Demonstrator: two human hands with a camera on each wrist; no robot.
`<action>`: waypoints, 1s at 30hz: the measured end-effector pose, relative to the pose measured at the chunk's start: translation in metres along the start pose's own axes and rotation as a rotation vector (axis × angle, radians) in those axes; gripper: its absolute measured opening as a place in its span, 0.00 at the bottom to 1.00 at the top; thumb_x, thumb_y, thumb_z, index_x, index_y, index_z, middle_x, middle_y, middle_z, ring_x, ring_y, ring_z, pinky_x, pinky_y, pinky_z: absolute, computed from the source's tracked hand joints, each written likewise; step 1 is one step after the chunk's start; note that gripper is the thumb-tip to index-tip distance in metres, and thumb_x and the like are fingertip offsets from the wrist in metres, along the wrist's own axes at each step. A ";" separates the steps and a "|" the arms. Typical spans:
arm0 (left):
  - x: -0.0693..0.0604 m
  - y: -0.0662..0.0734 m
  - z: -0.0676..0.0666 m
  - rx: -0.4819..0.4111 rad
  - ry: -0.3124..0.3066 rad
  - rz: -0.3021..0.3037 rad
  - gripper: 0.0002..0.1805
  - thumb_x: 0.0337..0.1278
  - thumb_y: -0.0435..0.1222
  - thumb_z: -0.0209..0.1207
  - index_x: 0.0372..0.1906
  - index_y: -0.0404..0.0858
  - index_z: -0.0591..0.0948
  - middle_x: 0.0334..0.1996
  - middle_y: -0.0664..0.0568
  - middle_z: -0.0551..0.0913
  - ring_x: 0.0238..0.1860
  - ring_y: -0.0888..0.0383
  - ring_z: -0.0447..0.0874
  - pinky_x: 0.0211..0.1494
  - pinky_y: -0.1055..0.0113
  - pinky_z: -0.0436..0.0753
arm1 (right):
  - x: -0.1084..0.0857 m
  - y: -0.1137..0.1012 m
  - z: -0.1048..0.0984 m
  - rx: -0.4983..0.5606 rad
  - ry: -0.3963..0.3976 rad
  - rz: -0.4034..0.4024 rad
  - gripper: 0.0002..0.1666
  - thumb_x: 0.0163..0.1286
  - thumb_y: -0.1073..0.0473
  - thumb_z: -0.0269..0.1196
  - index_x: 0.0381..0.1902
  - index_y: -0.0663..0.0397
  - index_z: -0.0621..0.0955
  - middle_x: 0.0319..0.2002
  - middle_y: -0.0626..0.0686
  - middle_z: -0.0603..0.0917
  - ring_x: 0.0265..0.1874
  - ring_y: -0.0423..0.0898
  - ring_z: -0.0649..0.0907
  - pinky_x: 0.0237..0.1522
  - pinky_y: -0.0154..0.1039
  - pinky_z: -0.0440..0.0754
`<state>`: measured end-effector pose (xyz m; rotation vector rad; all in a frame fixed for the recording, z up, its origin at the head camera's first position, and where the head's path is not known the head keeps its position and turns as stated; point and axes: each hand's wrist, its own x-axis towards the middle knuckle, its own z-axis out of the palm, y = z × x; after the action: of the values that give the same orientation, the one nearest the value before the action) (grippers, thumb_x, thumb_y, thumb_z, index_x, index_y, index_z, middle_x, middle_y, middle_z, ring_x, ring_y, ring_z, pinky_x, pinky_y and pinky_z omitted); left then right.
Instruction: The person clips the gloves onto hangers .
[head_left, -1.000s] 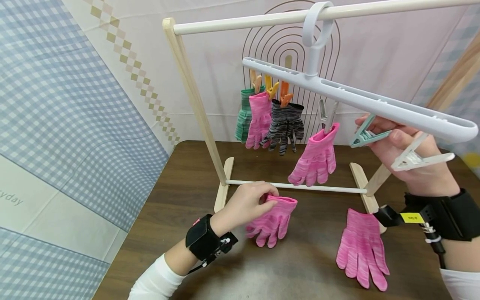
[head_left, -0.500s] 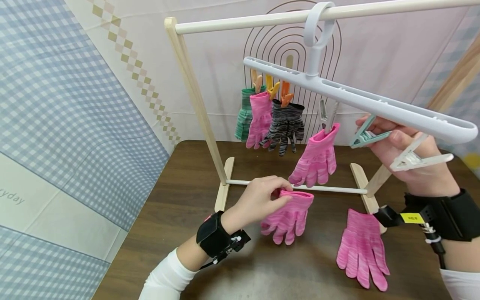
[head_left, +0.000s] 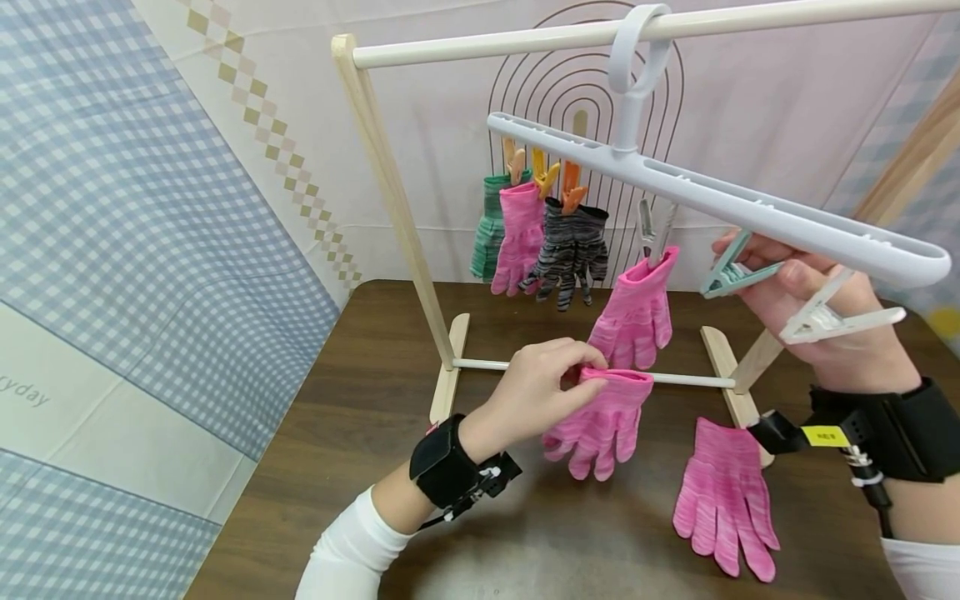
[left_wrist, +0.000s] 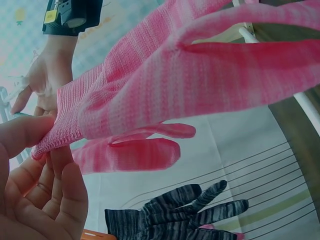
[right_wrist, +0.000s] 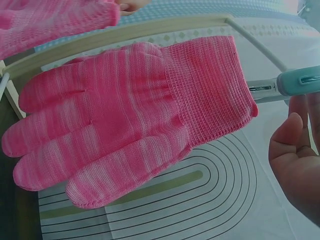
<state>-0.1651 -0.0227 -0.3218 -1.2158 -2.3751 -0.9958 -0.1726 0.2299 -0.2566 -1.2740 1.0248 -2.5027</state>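
Note:
In the head view my left hand (head_left: pixel 536 387) pinches the cuff of a pink glove (head_left: pixel 603 425) between thumb and fingers. The glove hangs fingers-down over the table, just in front of another pink glove (head_left: pixel 637 312) hung from a grey clip (head_left: pixel 651 233). My right hand (head_left: pixel 817 300) is raised under the right half of the white hanger (head_left: pixel 720 196). Its thumb and fingers hold a teal clip (head_left: pixel 738 271) that hangs from the hanger. A white clip (head_left: pixel 832 321) hangs in front of that hand.
Green (head_left: pixel 491 229), pink (head_left: pixel 519 237) and black-grey gloves (head_left: pixel 573 250) hang from clips at the hanger's far end. One more pink glove (head_left: pixel 726 500) lies flat at the table's right. A wooden rack post (head_left: pixel 393 217) stands left, with a low white crossbar (head_left: pixel 690 380).
My left hand has carried the pink glove to the right and slightly up, toward the glove on the grey clip. My right hand has stayed at the teal clip.

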 end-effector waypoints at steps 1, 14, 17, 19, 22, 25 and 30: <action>0.001 0.001 0.000 -0.001 0.007 0.000 0.05 0.50 0.36 0.58 0.33 0.42 0.79 0.25 0.58 0.76 0.26 0.68 0.69 0.30 0.82 0.66 | 0.000 0.000 0.000 -0.004 0.000 -0.003 0.22 0.60 0.78 0.47 0.54 0.76 0.67 0.47 0.68 0.76 0.48 0.55 0.75 0.49 0.42 0.70; 0.014 0.009 0.000 -0.023 0.080 0.052 0.04 0.49 0.35 0.59 0.32 0.40 0.79 0.25 0.57 0.76 0.27 0.69 0.69 0.31 0.82 0.70 | -0.002 0.000 -0.002 0.001 0.026 0.008 0.21 0.60 0.78 0.48 0.53 0.75 0.68 0.46 0.67 0.77 0.49 0.54 0.74 0.49 0.41 0.70; 0.017 0.012 -0.001 -0.021 0.088 0.062 0.04 0.49 0.35 0.59 0.32 0.40 0.79 0.24 0.57 0.76 0.27 0.69 0.69 0.31 0.83 0.69 | -0.002 0.001 -0.001 0.002 0.027 0.009 0.21 0.60 0.78 0.48 0.53 0.75 0.68 0.46 0.67 0.77 0.49 0.54 0.75 0.49 0.41 0.70; 0.019 0.014 -0.001 -0.013 0.093 0.066 0.05 0.50 0.36 0.58 0.33 0.40 0.79 0.24 0.57 0.76 0.26 0.69 0.69 0.31 0.85 0.67 | -0.002 0.001 -0.001 0.004 0.022 0.011 0.21 0.60 0.78 0.48 0.54 0.75 0.68 0.47 0.67 0.77 0.48 0.54 0.75 0.49 0.42 0.70; 0.022 0.015 0.000 -0.004 0.107 0.075 0.05 0.50 0.37 0.58 0.33 0.40 0.79 0.24 0.57 0.76 0.26 0.69 0.68 0.30 0.85 0.65 | -0.002 0.002 -0.001 -0.001 0.025 0.011 0.21 0.61 0.77 0.47 0.54 0.74 0.68 0.46 0.67 0.77 0.47 0.54 0.76 0.48 0.41 0.70; 0.025 0.017 0.001 0.007 0.126 0.090 0.06 0.50 0.37 0.58 0.34 0.40 0.80 0.25 0.57 0.76 0.27 0.68 0.68 0.31 0.84 0.65 | -0.003 0.002 0.000 0.000 0.028 0.010 0.21 0.61 0.77 0.48 0.54 0.74 0.68 0.46 0.66 0.78 0.47 0.54 0.76 0.48 0.41 0.71; 0.030 0.022 0.000 0.016 0.147 0.113 0.06 0.50 0.37 0.58 0.34 0.40 0.80 0.25 0.56 0.77 0.27 0.68 0.68 0.31 0.84 0.64 | -0.002 0.003 0.003 0.016 0.026 0.000 0.20 0.60 0.77 0.49 0.52 0.74 0.69 0.45 0.66 0.78 0.48 0.54 0.76 0.48 0.42 0.71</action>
<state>-0.1656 0.0040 -0.2965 -1.2124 -2.1741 -0.9919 -0.1697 0.2271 -0.2587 -1.2397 1.0084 -2.5287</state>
